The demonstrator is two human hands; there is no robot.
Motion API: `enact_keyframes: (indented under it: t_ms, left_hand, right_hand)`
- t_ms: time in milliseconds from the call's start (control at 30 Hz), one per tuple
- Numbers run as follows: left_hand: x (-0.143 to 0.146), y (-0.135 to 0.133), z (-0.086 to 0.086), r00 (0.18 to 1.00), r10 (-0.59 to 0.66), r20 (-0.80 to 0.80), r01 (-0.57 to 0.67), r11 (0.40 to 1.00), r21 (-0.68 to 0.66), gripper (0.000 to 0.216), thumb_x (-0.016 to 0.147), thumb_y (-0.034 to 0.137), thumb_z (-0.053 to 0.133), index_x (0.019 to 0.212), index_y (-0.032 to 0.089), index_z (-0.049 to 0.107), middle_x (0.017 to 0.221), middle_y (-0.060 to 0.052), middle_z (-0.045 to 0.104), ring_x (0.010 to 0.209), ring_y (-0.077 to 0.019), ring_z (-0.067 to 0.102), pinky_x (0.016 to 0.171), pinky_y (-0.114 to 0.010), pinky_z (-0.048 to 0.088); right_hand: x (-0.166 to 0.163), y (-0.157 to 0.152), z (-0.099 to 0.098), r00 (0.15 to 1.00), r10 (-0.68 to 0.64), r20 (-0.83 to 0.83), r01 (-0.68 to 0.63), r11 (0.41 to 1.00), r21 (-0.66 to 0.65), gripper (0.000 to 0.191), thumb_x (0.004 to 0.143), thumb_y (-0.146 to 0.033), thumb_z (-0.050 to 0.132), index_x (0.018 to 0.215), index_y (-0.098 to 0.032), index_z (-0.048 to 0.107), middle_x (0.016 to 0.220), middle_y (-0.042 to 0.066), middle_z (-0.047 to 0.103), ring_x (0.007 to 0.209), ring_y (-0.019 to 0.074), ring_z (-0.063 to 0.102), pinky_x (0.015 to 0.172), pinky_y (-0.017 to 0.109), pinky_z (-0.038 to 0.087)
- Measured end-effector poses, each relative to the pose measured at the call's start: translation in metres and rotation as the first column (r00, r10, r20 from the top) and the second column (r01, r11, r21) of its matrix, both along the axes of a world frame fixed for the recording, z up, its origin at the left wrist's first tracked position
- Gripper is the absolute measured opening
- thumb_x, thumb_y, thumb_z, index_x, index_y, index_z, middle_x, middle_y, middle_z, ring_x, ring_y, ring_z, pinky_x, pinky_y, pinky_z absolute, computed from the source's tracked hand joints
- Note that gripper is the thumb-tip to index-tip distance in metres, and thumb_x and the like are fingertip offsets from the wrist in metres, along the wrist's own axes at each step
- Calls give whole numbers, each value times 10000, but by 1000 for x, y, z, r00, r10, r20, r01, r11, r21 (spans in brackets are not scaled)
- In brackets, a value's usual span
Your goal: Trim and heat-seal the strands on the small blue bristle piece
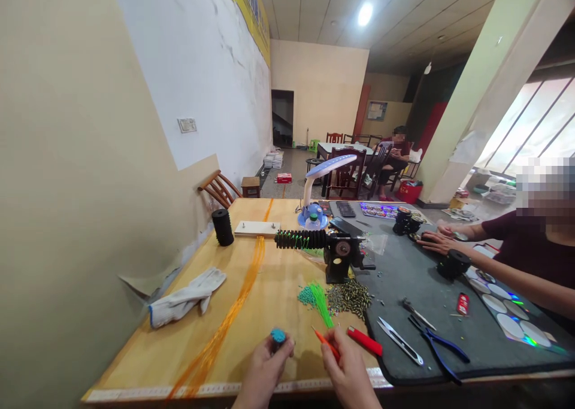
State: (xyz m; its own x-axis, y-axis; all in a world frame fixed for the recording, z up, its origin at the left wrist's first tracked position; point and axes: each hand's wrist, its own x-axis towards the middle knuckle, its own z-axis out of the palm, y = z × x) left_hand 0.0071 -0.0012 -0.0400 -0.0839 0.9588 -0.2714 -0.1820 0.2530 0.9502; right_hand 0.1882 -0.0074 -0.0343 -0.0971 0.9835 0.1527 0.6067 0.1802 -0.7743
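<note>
As the left hand (pixel 268 361) grips a blue-topped piece (pixel 278 336) and the right hand (pixel 345 361) an orange stick (pixel 324 341) above the table's (pixel 278 277) near edge, green thread (pixel 302 241) already lines the black spool (pixel 315 239); loose green strands (pixel 321 305) and beads (pixel 356 296) look unused.

Smooth, pale wood across the yellow-brown table (pixel 135 370), with a matt, cloth-like finish on the dark grey mat (pixel 390 289) and soft knitted fabric in the white glove (pixel 179 302). Polished metal along the silver thread snips (pixel 399 341), and slick-looking plastic on the slender orange pointed tool (pixel 325 341) and the long red case (pixel 365 341). Mirror-like gloss on the flat round discs (pixel 536 333), and smooth, satiny plastic on the curved blue-and-white desk lamp (pixel 330 166).
</note>
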Motion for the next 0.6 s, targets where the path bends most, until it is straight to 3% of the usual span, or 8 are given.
enact_keyframes:
  t_ms: [133,233,333,467,600]
  left_hand:
    - [4,-1,8,1000,12,-2,-12,1000,15,467,535,590,749,652,154,629,536,45,522,480,-100,429,474,-215,325]
    - [5,-3,16,999,37,-17,-36,998,43,462,555,584,743,696,153,654,576,27,566,521,-121,467,505,-227,354]
    - [5,-4,20,998,52,-24,-50,997,66,471,544,589,748,696,151,665,606,9,596,590,-151,515,561,-242,395]
    - [7,-4,13,1000,22,-5,-21,998,56,494,534,596,753,720,145,676,630,0,604,645,-166,538,616,-253,418]
    - [9,-5,8,1000,-15,4,15,1000,26,488,526,594,758,705,149,665,615,10,585,613,-153,517,572,-241,399]
  right_hand:
    - [-6,-8,8,990,-3,-143,-16,991,-132,530,908,-579,290,788,-173,610,607,9,524,610,158,508,560,253,350]
    - [-12,-13,9,967,61,-247,-111,975,-193,509,849,-655,357,741,-188,527,617,-6,528,557,130,492,510,227,351]
    - [-20,-16,5,913,128,-388,-256,918,-301,492,826,-688,358,808,-204,442,561,-35,546,382,74,388,382,189,265]
    - [-28,-16,1,885,95,-456,-259,914,-313,554,821,-676,381,1038,-171,448,525,-45,555,333,63,321,345,175,212]
    - [-26,-13,1,866,73,-495,-235,933,-272,582,829,-655,387,1099,-146,470,553,-34,553,369,73,347,387,188,272]
